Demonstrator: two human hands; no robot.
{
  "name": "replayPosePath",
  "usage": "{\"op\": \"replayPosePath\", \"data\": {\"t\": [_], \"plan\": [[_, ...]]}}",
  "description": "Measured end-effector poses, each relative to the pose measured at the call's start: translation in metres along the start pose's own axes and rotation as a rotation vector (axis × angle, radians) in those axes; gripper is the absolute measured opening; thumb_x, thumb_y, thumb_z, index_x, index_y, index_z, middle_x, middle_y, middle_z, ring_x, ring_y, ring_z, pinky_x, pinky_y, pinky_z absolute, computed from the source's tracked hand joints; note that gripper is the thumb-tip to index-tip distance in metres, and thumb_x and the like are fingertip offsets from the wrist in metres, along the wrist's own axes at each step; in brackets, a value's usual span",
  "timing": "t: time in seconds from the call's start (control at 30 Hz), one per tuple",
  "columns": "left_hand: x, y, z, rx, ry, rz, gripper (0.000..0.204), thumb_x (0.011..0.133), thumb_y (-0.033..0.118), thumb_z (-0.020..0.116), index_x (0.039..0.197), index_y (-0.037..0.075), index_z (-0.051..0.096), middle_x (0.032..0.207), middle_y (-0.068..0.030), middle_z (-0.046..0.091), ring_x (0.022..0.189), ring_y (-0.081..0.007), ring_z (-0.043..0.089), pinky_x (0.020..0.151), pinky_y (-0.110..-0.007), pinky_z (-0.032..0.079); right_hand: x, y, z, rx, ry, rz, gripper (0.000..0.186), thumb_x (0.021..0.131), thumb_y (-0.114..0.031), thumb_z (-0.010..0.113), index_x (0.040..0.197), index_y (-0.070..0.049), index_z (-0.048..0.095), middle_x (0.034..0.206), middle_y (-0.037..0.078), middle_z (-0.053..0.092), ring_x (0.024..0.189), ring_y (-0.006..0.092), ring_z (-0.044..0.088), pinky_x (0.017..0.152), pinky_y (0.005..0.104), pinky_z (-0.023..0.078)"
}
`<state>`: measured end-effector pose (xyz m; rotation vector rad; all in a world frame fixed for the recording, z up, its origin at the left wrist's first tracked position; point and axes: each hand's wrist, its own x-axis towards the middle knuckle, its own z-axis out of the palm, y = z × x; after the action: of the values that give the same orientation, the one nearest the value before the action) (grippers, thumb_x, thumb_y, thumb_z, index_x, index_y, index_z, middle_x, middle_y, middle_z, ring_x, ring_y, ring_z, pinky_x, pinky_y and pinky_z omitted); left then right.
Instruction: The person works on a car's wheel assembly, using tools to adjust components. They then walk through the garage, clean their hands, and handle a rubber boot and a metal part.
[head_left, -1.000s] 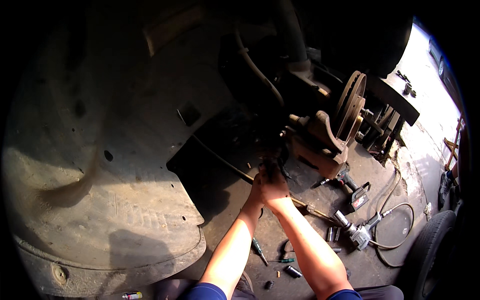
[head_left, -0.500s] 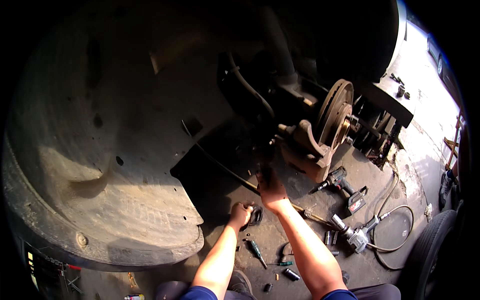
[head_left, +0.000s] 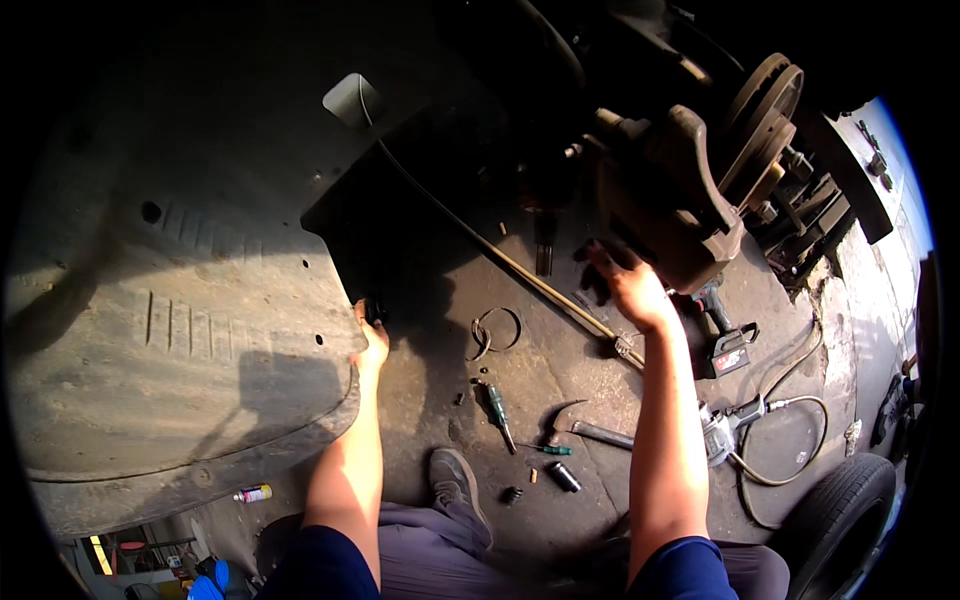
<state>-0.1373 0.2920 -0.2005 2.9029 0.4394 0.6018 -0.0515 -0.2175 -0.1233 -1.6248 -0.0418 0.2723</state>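
A small dark object (head_left: 374,309) sits between the thumb and fingers of the left hand (head_left: 371,345), which partly hide its outline. A bulky, rusty-brown brake caliper (head_left: 700,240), dull and dirty, with a curved arm, stands just up and to the right of the fingers of the right hand (head_left: 640,297); any contact is unclear.
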Motion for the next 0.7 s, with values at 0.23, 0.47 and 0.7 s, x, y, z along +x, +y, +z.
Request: {"op": "replayPosePath", "data": {"t": [0.23, 0.47, 0.7], "plan": [[-0.025, 0.079, -0.016, 0.142, -0.243, -0.04, 0.054, 0.089, 0.024, 0.077, 0.139, 0.013, 0.064, 0.149, -0.0284, 0.049, 0.135, -0.0486, 0.047, 0.114, -0.054, 0.042, 0.009, 0.169, -0.09, -0.85, 0.129, 0.033, 0.025, 0.091, -0.024, 0.075, 0.098, 0.0, 0.076, 0.087, 0.019, 0.075, 0.08, 0.0304, 0.072, 0.079, 0.0423, 0.057], [-0.019, 0.162, -0.004, -0.412, -0.254, 0.092, 0.039, 0.102, 0.025, 0.069, 0.136, 0.006, 0.064, 0.131, -0.0137, 0.069, 0.121, -0.0332, 0.062, 0.109, -0.042, 0.044, 0.032, 0.185, 0.002, -0.825, 0.335, 0.102, 0.039, 0.087, -0.017, 0.071, 0.124, -0.005, 0.07, 0.124, 0.026, 0.069, 0.118, 0.0434, 0.066, 0.103, 0.0494, 0.053], [0.049, 0.334, -0.103, -1.333, -0.627, -0.493, 0.076, 0.106, 0.067, 0.048, 0.152, 0.005, 0.048, 0.13, -0.0219, 0.07, 0.118, -0.0339, 0.07, 0.096, -0.045, 0.055, 0.041, 0.235, 0.026, -1.033, 0.428, 0.082, 0.036, 0.087, -0.015, 0.07, 0.122, -0.005, 0.069, 0.125, 0.023, 0.071, 0.119, 0.04, 0.068, 0.104, 0.048, 0.054]]}}
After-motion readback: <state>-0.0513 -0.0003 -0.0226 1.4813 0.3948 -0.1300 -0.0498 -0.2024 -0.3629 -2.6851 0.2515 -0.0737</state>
